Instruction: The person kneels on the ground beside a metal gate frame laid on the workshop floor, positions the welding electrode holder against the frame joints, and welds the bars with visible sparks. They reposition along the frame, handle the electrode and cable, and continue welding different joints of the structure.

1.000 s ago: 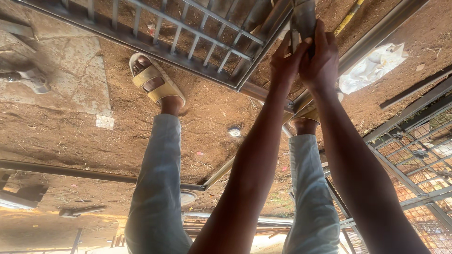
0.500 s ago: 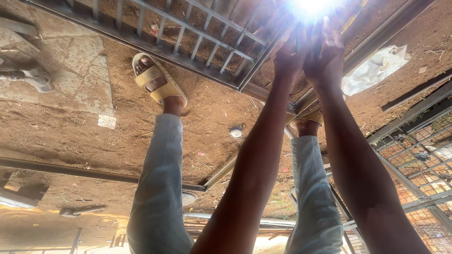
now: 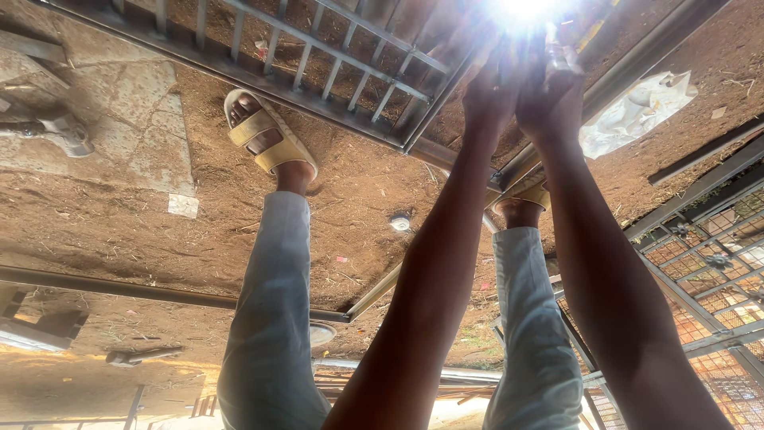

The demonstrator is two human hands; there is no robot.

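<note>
Both my arms reach forward over a welded metal grille frame that lies on the dirt. My left hand and my right hand are pressed together at the frame's corner, closed around a grey metal piece. A white glare right above the fingers hides most of that piece and the fingertips. My legs in pale trousers stand either side of the arms. One tan sandal is beside the frame's long bar and the other tan sandal is under my wrists.
A crumpled white bag lies right of the hands. Wire-mesh panels are stacked at the right. A long metal bar crosses the dirt at the left, near a concrete slab. A small white cap lies between my feet.
A bright glare has flared up at my fingertips and grown, washing out the grey piece that was plainly visible a second ago. Hands and feet have stayed put.
</note>
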